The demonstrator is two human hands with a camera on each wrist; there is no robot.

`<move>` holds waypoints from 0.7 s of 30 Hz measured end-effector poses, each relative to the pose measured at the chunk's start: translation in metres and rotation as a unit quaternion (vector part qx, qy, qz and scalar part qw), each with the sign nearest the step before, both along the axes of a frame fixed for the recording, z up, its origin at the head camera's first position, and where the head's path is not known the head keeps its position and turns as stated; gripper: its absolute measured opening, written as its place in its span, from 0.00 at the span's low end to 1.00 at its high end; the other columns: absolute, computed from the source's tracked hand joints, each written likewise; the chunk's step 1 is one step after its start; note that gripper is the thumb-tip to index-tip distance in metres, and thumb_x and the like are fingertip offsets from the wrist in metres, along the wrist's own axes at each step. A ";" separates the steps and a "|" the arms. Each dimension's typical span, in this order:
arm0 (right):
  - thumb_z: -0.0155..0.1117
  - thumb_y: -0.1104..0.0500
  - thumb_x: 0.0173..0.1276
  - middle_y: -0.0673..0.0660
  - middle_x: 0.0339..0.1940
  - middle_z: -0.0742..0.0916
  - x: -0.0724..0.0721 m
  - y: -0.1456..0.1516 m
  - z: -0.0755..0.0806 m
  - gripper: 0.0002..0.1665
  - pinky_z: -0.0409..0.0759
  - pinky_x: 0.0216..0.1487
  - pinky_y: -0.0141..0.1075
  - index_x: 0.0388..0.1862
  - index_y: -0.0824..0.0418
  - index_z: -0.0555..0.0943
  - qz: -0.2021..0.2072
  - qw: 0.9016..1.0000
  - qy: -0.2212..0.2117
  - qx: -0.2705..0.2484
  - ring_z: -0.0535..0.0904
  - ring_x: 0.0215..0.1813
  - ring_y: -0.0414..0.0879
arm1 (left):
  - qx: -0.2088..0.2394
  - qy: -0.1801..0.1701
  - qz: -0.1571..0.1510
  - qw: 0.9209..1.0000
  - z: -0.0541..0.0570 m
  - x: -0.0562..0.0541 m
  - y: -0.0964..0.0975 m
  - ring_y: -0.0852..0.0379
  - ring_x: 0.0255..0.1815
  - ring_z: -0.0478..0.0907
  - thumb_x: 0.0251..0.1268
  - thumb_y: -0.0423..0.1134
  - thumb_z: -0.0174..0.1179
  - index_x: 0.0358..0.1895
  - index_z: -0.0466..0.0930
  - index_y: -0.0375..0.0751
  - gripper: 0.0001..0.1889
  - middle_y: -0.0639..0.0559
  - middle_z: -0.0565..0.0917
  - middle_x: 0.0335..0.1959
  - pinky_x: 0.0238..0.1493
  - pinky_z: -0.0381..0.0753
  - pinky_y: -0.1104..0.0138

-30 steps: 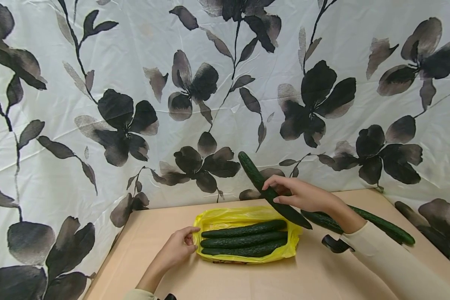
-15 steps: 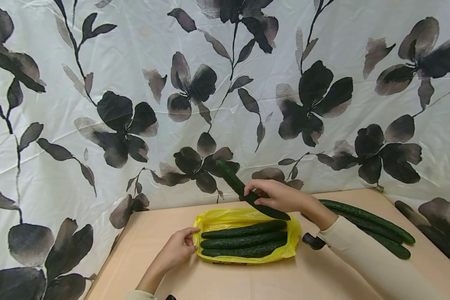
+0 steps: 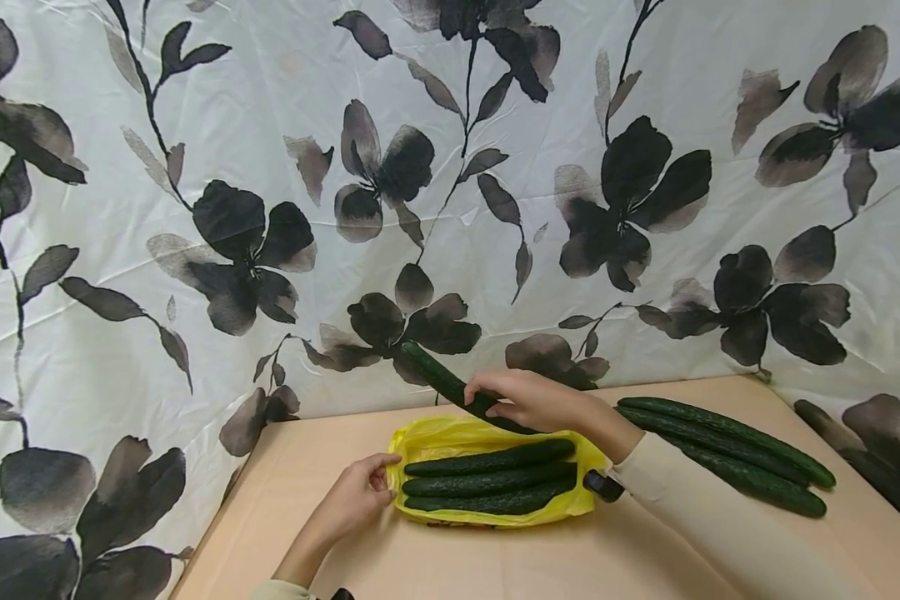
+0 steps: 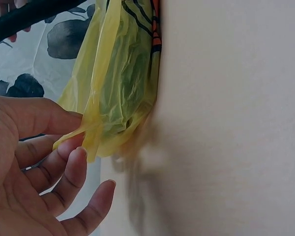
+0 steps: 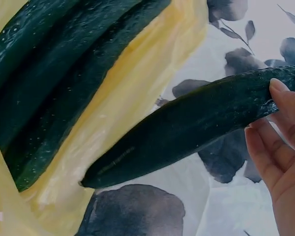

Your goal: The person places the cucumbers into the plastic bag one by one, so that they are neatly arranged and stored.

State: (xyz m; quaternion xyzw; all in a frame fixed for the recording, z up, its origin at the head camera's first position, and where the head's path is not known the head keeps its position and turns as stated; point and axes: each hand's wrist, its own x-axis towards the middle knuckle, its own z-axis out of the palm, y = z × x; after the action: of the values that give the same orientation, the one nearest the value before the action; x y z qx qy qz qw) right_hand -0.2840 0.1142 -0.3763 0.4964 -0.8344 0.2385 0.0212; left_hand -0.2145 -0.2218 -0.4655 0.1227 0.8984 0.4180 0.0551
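Observation:
A dark green cucumber (image 3: 438,377) is pinched near its middle by my right hand (image 3: 528,402). It slants above the back edge of a yellow plastic bag (image 3: 450,429), its far end up and to the left. In the right wrist view the cucumber (image 5: 177,130) has its near tip beside the bag's wall. Three cucumbers (image 3: 487,481) lie side by side in the open bag. My left hand (image 3: 357,492) pinches the bag's left edge. Thumb and forefinger hold the yellow film (image 4: 91,130) in the left wrist view, the other fingers spread loosely.
Several more cucumbers (image 3: 735,450) lie together on the tan table (image 3: 270,500) to the right, partly behind the right sleeve (image 3: 690,492). A white cloth with dark flowers (image 3: 495,250) hangs behind the table.
My right hand has carried the cucumber left and slightly down, from the bag's right end to over its back edge. My left hand keeps its place on the bag.

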 end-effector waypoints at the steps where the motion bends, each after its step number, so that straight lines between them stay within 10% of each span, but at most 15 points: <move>1: 0.64 0.65 0.72 0.44 0.59 0.80 0.000 -0.001 -0.001 0.23 0.80 0.59 0.40 0.61 0.48 0.74 0.000 1.000 0.006 0.007 0.78 0.58 0.40 | -0.001 0.001 -0.001 1.000 0.000 0.000 0.000 0.56 0.35 0.72 0.55 0.23 0.66 0.63 0.76 0.27 0.28 0.48 0.75 0.34 0.32 0.71 0.71; 21: 0.62 0.66 0.73 0.45 0.43 0.79 -0.012 -0.023 -0.041 0.20 0.70 0.36 0.30 0.54 0.46 0.68 -0.002 0.987 0.015 0.160 0.70 0.33 0.39 | -0.003 0.014 -0.008 1.000 0.001 -0.002 0.001 0.56 0.35 0.72 0.54 0.22 0.66 0.62 0.76 0.24 0.28 0.47 0.75 0.34 0.34 0.72 0.71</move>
State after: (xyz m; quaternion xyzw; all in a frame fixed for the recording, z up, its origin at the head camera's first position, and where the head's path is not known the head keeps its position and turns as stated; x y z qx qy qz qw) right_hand -0.2956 0.0912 -0.4169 0.4950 -0.8625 0.0943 -0.0453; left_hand -0.2160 -0.2213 -0.4649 0.1355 0.8995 0.4128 0.0458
